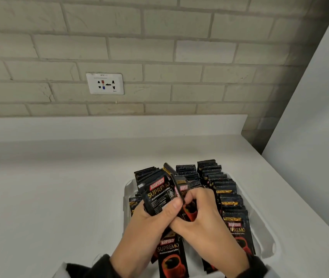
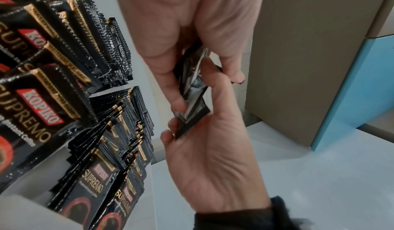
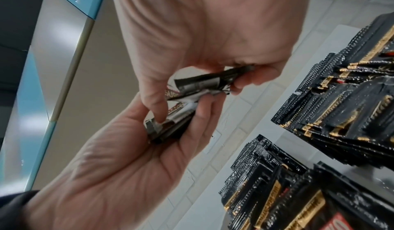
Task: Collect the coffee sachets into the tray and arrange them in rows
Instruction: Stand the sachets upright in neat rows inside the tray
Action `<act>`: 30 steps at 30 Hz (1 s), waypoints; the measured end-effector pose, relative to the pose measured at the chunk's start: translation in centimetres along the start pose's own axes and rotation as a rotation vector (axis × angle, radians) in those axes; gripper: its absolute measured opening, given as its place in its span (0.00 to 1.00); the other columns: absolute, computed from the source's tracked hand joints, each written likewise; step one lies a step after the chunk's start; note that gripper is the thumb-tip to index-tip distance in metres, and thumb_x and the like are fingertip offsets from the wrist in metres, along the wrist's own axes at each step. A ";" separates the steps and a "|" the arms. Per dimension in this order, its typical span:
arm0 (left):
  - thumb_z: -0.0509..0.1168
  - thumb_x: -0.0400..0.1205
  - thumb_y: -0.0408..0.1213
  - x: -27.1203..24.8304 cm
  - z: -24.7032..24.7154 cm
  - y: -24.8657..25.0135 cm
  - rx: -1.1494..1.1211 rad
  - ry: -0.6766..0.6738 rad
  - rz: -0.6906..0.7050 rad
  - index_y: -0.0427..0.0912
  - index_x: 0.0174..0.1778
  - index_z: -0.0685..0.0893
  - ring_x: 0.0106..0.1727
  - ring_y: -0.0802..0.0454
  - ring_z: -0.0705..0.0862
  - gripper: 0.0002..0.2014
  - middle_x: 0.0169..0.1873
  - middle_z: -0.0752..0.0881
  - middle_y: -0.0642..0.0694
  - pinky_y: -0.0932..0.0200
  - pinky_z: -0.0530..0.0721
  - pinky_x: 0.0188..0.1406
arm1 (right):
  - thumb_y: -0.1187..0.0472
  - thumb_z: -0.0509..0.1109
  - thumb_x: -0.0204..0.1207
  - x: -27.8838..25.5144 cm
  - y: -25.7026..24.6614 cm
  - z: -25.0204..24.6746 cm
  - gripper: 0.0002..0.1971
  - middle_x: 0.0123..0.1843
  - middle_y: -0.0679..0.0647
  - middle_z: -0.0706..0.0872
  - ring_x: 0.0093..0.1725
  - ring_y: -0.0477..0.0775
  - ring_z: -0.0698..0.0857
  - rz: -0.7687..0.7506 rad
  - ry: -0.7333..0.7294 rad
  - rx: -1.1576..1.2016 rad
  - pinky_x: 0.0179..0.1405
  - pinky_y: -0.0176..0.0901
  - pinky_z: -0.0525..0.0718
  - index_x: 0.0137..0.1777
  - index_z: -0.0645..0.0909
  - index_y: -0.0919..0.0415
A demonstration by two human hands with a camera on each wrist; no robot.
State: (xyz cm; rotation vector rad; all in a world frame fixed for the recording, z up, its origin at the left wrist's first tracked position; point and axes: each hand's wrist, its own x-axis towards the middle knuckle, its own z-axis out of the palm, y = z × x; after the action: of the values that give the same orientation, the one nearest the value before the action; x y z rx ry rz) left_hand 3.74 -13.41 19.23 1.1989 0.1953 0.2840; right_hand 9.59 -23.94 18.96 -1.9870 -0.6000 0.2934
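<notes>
A white tray (image 1: 127, 189) on the white counter holds three rows of black Kopiko coffee sachets: left (image 1: 145, 175), middle (image 1: 187, 173) and right (image 1: 226, 195). Above the tray my left hand (image 1: 159, 213) grips a small bunch of sachets (image 1: 157, 195), thumb across the front one. My right hand (image 1: 197, 201) pinches one sachet (image 1: 183, 189) at the bunch's right side. In the left wrist view the held sachets (image 2: 192, 98) sit between both hands. In the right wrist view my right hand's fingertips (image 3: 155, 108) curl onto the bunch (image 3: 170, 127) lying in the left palm.
A sachet (image 1: 169, 251) lies face up at the tray's near end, under my hands. A brick wall with a socket (image 1: 105, 83) stands behind the counter. A white panel (image 1: 310, 117) rises at the right. Bare counter (image 1: 49, 187) lies left of the tray.
</notes>
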 end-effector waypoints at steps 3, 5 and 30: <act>0.82 0.49 0.54 0.1 -0.5 -0.2 0.027 -0.053 0.000 0.56 0.43 0.90 0.48 0.44 0.90 0.25 0.45 0.91 0.41 0.56 0.87 0.43 | 0.52 0.75 0.66 -0.2 -0.2 -0.3 0.19 0.53 0.40 0.64 0.54 0.35 0.71 -0.022 -0.009 0.008 0.47 0.22 0.74 0.45 0.65 0.46; 0.81 0.57 0.50 0.2 -0.6 -0.2 0.017 -0.028 -0.018 0.53 0.44 0.91 0.48 0.43 0.90 0.19 0.45 0.91 0.40 0.57 0.87 0.42 | 0.52 0.75 0.66 -0.3 -0.3 -0.5 0.18 0.54 0.40 0.65 0.53 0.31 0.72 -0.023 -0.029 0.056 0.46 0.17 0.72 0.47 0.67 0.46; 0.69 0.63 0.43 0.8 -0.8 0.0 -0.057 0.186 -0.129 0.38 0.53 0.83 0.34 0.54 0.90 0.23 0.37 0.92 0.45 0.67 0.82 0.23 | 0.67 0.75 0.68 0.0 1.9 -1.6 0.10 0.39 0.57 0.89 0.36 0.48 0.87 0.124 -0.059 0.491 0.32 0.31 0.82 0.47 0.85 0.54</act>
State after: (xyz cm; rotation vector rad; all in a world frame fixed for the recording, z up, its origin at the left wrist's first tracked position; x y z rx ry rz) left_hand 4.27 -12.45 18.92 1.0988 0.4225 0.2860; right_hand 10.88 -25.85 18.05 -1.5461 -0.3942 0.5234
